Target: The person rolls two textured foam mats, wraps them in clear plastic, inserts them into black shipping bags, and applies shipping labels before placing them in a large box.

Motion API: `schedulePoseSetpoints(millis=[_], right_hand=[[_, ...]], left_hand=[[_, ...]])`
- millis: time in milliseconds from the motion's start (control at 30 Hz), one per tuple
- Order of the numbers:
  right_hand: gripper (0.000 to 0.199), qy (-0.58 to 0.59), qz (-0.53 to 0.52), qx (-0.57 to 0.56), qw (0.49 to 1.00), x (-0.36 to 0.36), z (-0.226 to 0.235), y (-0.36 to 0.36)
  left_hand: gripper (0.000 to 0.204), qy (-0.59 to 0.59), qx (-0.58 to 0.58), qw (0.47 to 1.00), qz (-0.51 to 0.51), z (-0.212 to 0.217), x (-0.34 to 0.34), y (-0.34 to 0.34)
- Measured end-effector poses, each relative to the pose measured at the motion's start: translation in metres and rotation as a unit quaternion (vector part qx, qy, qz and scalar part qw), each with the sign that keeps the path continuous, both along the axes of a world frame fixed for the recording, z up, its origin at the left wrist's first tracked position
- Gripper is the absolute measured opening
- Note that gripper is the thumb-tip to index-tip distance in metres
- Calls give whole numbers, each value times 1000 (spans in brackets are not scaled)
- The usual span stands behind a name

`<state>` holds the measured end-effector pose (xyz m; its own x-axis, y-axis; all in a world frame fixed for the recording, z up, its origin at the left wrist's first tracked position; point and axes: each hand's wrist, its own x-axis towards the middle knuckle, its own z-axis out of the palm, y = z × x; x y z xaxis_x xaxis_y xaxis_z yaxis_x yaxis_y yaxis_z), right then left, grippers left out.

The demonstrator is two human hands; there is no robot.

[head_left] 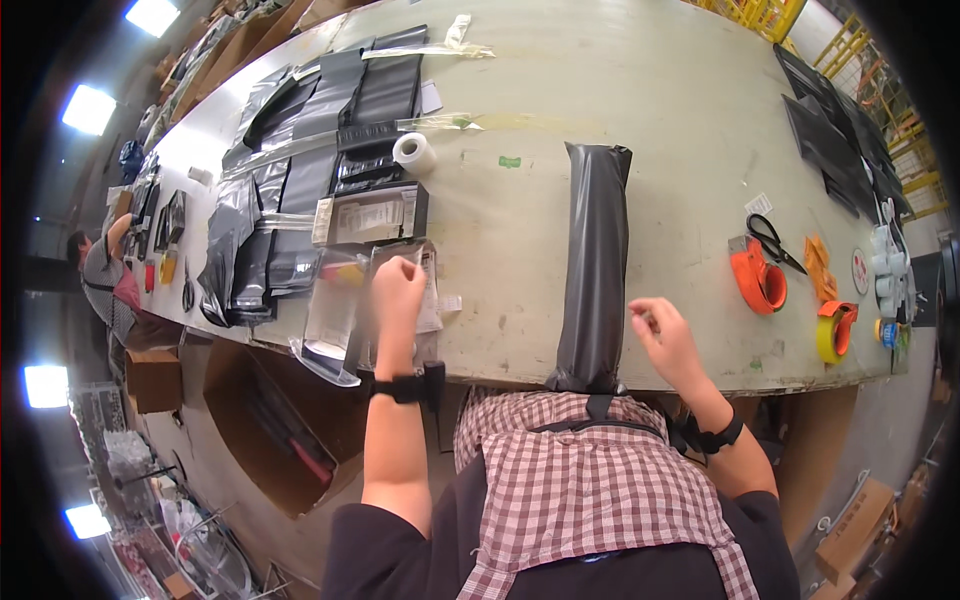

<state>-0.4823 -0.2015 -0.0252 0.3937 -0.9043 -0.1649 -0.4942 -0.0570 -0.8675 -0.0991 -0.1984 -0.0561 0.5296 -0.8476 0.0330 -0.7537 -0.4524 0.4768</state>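
A long black plastic mailing bag, filled and narrow, lies on the table in front of me, its near end at the table edge against my apron. Just right of it my right hand hovers with loosely bent fingers, apart from the bag and holding nothing visible. To the left, my left hand is closed over a clear plastic tray area with paper slips; its fingertips are bunched, and whatever they hold is hidden. Behind that hand stands an open black box of small white labels, with a white roll beyond it.
Stacks of flat black bags cover the left of the table. At right lie black scissors, an orange tape dispenser and a yellow tape roll. More black bags lie far right. A person works at the far left.
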Motion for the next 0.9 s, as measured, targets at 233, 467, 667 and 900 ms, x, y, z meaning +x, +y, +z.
schedulePoseSetpoints(millis=[233, 467, 667, 900], right_hand=[[41, -375, -76, 365, 849, 94, 14, -26], [27, -259, -189, -37, 946, 83, 18, -54], [24, -224, -167, -88, 956, 79, 30, -57], [24, -229, -156, -102, 956, 80, 35, -56]], left_hand=[[7, 320, -171, 887, -286, 54, -148, 2], [19, 550, -28, 822, -142, 61, -126, 27], [17, 699, 58, 704, -111, 68, -136, 29], [16, 698, 69, 704, -108, 69, -136, 27]])
